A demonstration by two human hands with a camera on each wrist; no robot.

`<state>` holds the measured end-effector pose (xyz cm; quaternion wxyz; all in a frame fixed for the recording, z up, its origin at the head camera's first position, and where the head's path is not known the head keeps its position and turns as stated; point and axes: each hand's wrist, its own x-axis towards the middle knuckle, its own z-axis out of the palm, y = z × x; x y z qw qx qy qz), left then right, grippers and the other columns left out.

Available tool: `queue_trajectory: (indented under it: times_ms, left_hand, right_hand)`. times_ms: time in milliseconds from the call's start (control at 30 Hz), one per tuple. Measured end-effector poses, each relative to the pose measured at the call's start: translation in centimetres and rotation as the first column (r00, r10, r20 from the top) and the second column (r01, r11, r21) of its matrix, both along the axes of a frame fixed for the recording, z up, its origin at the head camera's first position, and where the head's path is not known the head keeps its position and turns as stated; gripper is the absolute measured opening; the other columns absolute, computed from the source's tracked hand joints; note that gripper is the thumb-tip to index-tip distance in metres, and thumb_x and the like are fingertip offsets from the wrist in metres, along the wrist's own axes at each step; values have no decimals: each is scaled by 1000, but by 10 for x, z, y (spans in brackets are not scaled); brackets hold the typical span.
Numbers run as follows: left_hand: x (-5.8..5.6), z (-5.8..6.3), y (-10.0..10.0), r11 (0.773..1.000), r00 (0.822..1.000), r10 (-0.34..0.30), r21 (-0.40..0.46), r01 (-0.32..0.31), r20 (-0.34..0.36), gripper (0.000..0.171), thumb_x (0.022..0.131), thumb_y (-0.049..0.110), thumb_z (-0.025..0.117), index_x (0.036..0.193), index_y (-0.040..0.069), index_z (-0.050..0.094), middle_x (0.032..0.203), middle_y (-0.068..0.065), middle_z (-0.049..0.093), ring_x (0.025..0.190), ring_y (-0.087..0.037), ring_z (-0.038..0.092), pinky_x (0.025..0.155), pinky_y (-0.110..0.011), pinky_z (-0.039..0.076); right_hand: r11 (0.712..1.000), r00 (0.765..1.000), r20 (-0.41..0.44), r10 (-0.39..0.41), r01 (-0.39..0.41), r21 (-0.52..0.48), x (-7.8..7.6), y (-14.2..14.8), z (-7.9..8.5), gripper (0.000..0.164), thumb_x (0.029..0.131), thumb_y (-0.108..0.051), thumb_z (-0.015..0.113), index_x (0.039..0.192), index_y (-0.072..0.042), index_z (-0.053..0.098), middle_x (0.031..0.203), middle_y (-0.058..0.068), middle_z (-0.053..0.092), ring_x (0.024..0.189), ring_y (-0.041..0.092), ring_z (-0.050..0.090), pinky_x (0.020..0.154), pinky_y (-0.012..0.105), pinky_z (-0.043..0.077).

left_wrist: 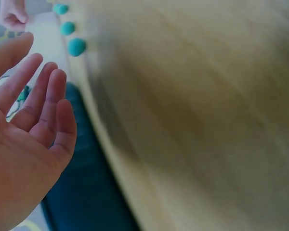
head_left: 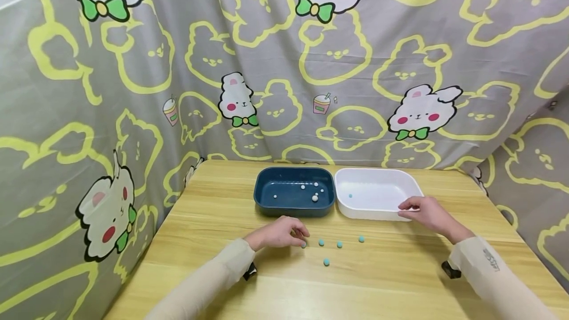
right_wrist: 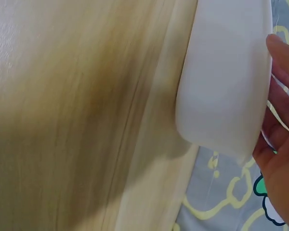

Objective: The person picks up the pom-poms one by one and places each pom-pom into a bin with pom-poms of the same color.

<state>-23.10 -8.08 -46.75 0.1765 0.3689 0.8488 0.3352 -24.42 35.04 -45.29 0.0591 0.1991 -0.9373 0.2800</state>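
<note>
In the head view, five small, round, matte turquoise balls (head_left: 326,262) lay on the pale wood-grain table (head_left: 266,290) at the lower centre of the frame. The left hand (head_left: 281,233) reached among them from the lower left, its fingers bent loosely over the leftmost ball; whether they touched it could not be told. A smaller bluish ball (head_left: 350,195) sat in the rounded rectangular white plastic tray (head_left: 373,215) right of centre, where the right hand (head_left: 426,211) gripped the near right corner of the rim. Beside it, the dark-blue plastic tray (head_left: 293,211) held several white balls (head_left: 314,198).

In the left wrist view, the left hand filled the left side, fingers parted and slightly bent, the palm bare. Three turquoise balls showed at upper left. They looked light and perhaps a little soft, likely to roll if nudged; a gentle thumb-and-forefinger pinch across the middle seemed best.

In the right wrist view, the right hand held the white tray's edge at the right. Its smooth, thin wall seemed light and slightly flexible, and the rim offered the surest hold.
</note>
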Motion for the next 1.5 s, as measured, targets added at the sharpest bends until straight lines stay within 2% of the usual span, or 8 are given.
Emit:
queue_trajectory:
  times_ms: [167,300,500,700,933,1133,1400,1500]
  left_hand:
    - [-4,-9,1,1000,999,15,-12,-15,41,20,83,11,73,102,7,70,95,4,63,86,-9,60,78,-20,47]
    - [-6,-13,1,999,999,2,-42,-1,32,22,81,11,75,103,10,71,95,7,62,85,-7,58,78,-19,47]
    - [-7,-13,3,997,1000,-11,-70,12,10,23,80,11,77,103,10,71,95,8,61,83,-5,56,77,-17,46]
    - [-9,-14,3,996,1000,-25,-88,24,-16,22,80,10,77,101,10,71,92,8,60,80,-2,55,75,-15,45]
    - [-9,-12,5,994,998,-47,-102,43,-39,21,79,8,76,100,9,70,87,6,59,77,-2,53,72,-15,45]
    - [-9,-15,6,990,996,-67,-128,58,-62,12,80,8,76,89,13,70,77,11,56,72,2,51,68,-14,44]
    - [-7,-13,10,991,998,-45,-126,40,-36,10,80,9,76,85,14,69,74,14,57,69,2,51,67,-14,45]
    - [-7,-8,12,993,997,-51,-110,45,-54,8,82,9,74,86,14,69,74,14,57,68,1,51,65,-15,45]
  right_hand:
    - [1000,1000,8,25,-25,-18,0,2,-2,10,82,-11,74,91,-8,74,88,2,70,80,8,63,67,27,53]
    - [999,999,19,29,-29,-24,-1,5,-7,11,84,-9,72,94,-8,74,88,1,70,80,2,61,67,24,52]
    - [996,999,-18,50,-52,-67,-2,5,-13,10,84,-7,71,93,-8,75,88,0,71,80,0,61,66,23,52]
    - [993,995,-72,64,-70,-94,-2,2,-12,9,83,-5,72,90,-8,75,85,1,71,79,-1,61,64,19,50]
    - [992,995,-76,67,-75,-104,-2,2,-13,8,83,-5,72,90,-7,75,86,4,71,78,-1,59,62,18,49]
    - [994,999,-39,34,-38,-104,-4,3,-17,9,83,-8,72,91,-6,75,87,4,71,78,-1,60,63,19,49]
    - [991,999,-18,32,-34,-133,-3,3,-17,10,83,-8,73,92,-5,75,88,7,71,78,-1,61,62,19,50]
    - [989,999,-5,38,-38,-143,-2,2,-17,11,83,-8,73,93,-4,75,88,8,71,78,-1,60,62,18,49]
